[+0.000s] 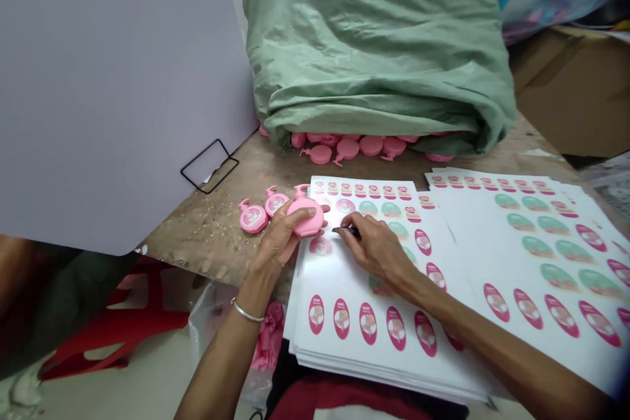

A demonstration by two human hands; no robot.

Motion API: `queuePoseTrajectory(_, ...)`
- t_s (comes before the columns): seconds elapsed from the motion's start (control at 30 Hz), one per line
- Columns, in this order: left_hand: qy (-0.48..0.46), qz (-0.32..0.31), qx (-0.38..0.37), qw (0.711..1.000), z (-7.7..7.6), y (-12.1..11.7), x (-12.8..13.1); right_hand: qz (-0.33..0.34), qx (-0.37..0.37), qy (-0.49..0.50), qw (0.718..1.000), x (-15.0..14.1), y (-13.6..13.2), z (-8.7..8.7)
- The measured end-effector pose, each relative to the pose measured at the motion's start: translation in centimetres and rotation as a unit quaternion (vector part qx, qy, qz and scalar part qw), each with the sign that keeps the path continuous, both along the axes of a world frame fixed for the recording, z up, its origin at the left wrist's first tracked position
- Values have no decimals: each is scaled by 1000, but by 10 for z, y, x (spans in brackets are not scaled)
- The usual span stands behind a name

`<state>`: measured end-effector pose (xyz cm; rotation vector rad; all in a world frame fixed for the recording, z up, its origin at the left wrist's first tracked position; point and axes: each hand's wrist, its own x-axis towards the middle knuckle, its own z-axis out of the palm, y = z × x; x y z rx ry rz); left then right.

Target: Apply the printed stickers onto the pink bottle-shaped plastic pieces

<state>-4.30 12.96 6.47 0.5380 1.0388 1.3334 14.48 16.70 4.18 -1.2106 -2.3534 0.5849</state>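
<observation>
My left hand [279,243] grips a flat pink pump-bottle-shaped piece [309,220] above the sticker sheet's top left corner. Its fingers cover part of the piece. My right hand [375,252] pinches a small dark pointed tool [345,230] against the same stack of white sticker sheets [361,335], printed with pink ovals and green ovals. Just left of my left hand, two more pink bottle-shaped pieces with round labels [252,218] [276,203] lie on the wooden table [211,223]. A second stack of sticker sheets [541,269] lies to the right.
A large lilac board [113,92] leans at the left beside a black wire stand [210,167]. A green cloth sack [378,46] sits behind, with several pink pieces [349,147] along its base. Below are a red plastic stool [123,328] and a clear bag [246,341]; cardboard [571,92] stands right.
</observation>
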Motion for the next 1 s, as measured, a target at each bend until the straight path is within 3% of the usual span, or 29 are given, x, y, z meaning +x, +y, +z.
queuePoseTrajectory(0.13, 1, -20, 8, 1000, -14, 17, 13, 17, 123, -29, 992, -7, -12, -16)
queuePoseTrajectory(0.23, 1, -3, 11, 1000, -25, 23, 20, 22, 159, -42, 986, -7, -14, -20)
queuePoseTrajectory(0.37, 44, 19, 28, 998, -36, 23, 21, 18, 161, -46, 986, -5, -16, -22)
queuePoseTrajectory(0.5, 56, 3, 46, 997, -41, 22, 19, 11, 155, -40, 987, -5, -18, -23)
queuePoseTrajectory(0.8, 64, 27, 23, 997, -42, 24, 23, 17, 101, -11, 995, -6, -12, -24)
queuePoseTrajectory(1.0, 45, 38, 9, 998, -38, 22, 24, -2, 110, 10, 994, -14, -15, -22)
